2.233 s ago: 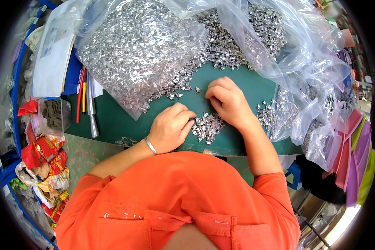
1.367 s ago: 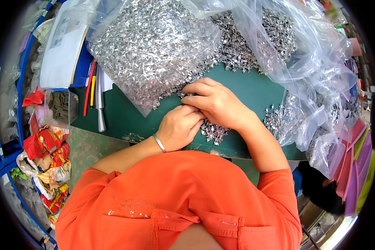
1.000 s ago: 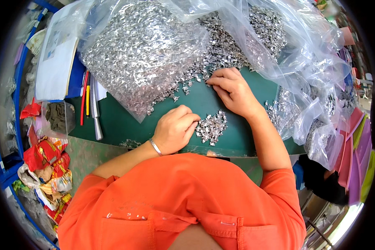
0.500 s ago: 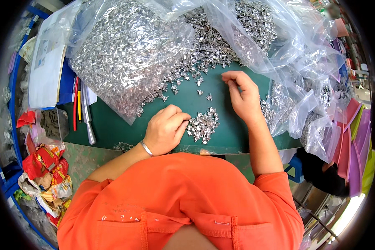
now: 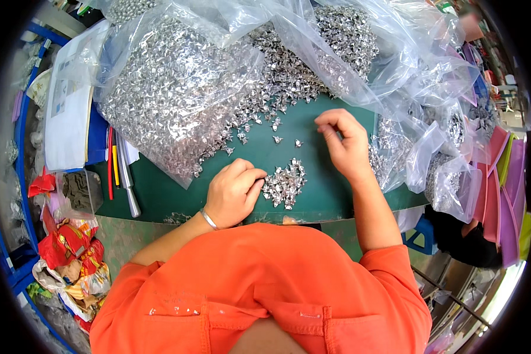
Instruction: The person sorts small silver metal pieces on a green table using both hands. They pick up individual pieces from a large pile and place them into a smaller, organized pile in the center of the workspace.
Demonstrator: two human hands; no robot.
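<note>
On the green table [image 5: 218, 203] lies a small pile of shiny metal pieces [image 5: 284, 184], each a little clip-like shape with prongs. My left hand [image 5: 235, 192] rests at the pile's left edge, thumb and forefinger pinched together. Whatever may be between those fingertips is too small to make out. To the right and farther off, my right hand [image 5: 345, 141] hovers over the table with curled fingers, thumb close to the forefinger; its fingertips hide anything held. A few single metal pieces [image 5: 298, 143] lie between it and the large heap [image 5: 289, 65].
A clear plastic bag [image 5: 177, 88] full of metal pieces covers the far left. More plastic bags [image 5: 442, 165] lie at the right. Pens and a metal tool [image 5: 130, 186] lie beside papers [image 5: 71, 100]. Pink and purple bins [image 5: 501, 200] stand at the right edge.
The whole view has shifted slightly. Both hands keep nearly the same pose and place beside the small pile; no piece has plainly moved.
</note>
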